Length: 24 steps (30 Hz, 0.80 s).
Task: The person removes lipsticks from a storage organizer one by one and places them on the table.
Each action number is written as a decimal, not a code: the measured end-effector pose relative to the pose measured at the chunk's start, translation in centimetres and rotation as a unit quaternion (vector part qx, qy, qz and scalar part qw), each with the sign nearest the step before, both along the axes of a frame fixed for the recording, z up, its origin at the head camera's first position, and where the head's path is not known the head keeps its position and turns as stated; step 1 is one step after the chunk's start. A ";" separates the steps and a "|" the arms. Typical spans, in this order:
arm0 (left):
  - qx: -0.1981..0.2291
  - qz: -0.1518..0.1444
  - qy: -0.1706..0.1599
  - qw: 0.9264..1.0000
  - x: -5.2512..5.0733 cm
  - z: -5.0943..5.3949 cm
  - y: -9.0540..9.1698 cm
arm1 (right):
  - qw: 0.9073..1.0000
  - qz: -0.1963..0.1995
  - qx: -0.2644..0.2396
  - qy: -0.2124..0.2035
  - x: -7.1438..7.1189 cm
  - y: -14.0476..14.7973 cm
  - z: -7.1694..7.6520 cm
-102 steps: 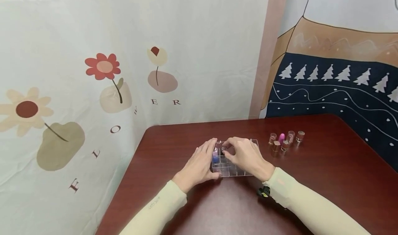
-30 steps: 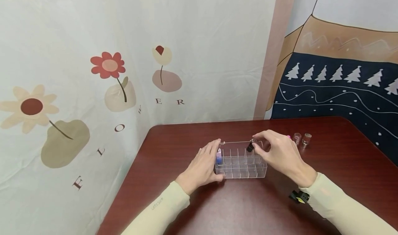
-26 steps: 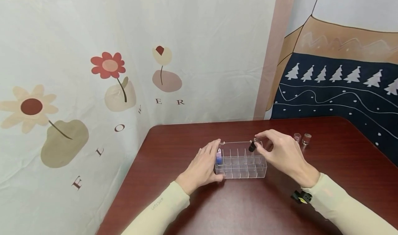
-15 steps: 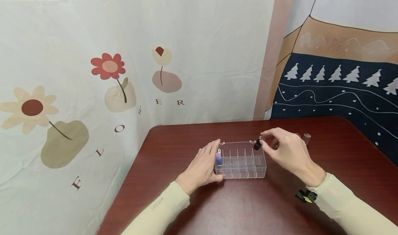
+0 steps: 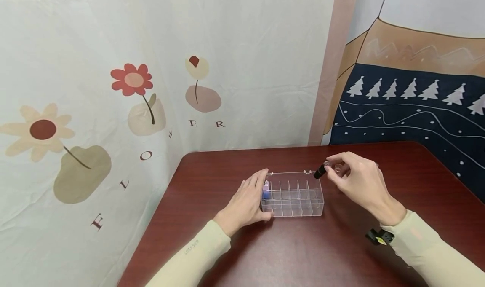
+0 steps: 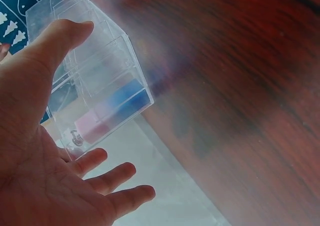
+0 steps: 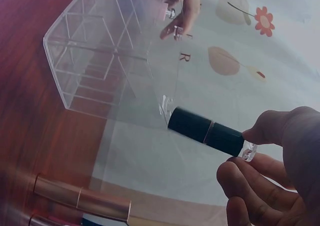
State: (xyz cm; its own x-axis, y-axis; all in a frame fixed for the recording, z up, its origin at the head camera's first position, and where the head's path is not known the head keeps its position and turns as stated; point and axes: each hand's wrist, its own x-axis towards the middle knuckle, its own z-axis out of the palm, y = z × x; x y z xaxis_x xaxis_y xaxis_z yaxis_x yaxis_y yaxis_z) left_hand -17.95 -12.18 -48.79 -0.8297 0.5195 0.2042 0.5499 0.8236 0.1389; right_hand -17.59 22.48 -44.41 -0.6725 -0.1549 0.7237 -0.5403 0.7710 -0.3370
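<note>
A clear divided lipstick organizer (image 5: 292, 209) stands on the table. My left hand (image 5: 244, 205) holds its left end, thumb at the front and fingers along the far side. In the left wrist view, the thumb lies over the clear wall. A pink-and-blue lipstick tube (image 6: 112, 110) stands in the end compartment beside that hand. My right hand (image 5: 360, 179) pinches a black lipstick tube (image 7: 206, 131) by its clear end, between thumb and fingers. The tube is tilted in the air beside the organizer's back right corner, its black end toward the organizer.
Copper-coloured lipstick tubes (image 7: 82, 198) stand near the right hand; in the head view that hand mostly hides them, with one clear top (image 5: 338, 167) showing. The reddish-brown table (image 5: 280, 253) meets a flower-printed curtain (image 5: 257, 89) behind.
My right hand has lifted the black lipstick tube from the organizer's left back part and carried it right, past the back right corner, tilting it more. The left hand stays at the organizer's left end.
</note>
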 end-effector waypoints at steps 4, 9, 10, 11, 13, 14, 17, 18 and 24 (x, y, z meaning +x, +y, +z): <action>0.003 -0.001 -0.001 1.000 -0.1 -0.1 0.0 | 1.000 -0.005 -0.002 0.000 0.1 0.5 0.2; 0.007 -0.002 -0.005 1.000 0.0 0.0 -0.1 | 1.000 -0.018 0.000 -0.004 0.2 1.2 0.4; 0.008 -0.003 -0.006 1.000 0.0 0.1 -0.1 | 1.000 -0.021 -0.001 -0.004 0.2 1.4 0.4; 0.008 -0.003 -0.007 1.000 0.0 0.1 -0.1 | 1.000 -0.024 -0.001 -0.004 0.2 1.7 0.4; 0.009 -0.005 -0.007 1.000 0.0 0.1 -0.1 | 1.000 -0.029 0.000 -0.003 0.1 2.1 0.4; 0.010 -0.005 -0.007 1.000 0.0 0.1 -0.1 | 1.000 -0.031 -0.001 -0.002 0.1 2.3 0.4; 0.009 -0.005 -0.007 1.000 -0.1 0.0 -0.1 | 0.999 -0.035 0.000 0.002 0.0 2.9 0.3; 0.008 -0.004 -0.006 1.000 -0.1 0.0 -0.1 | 0.999 -0.036 0.000 0.003 0.0 3.1 0.3; 0.003 -0.002 -0.006 1.000 -0.1 -0.1 -0.1 | 0.999 -0.051 -0.004 -0.004 0.1 4.1 0.2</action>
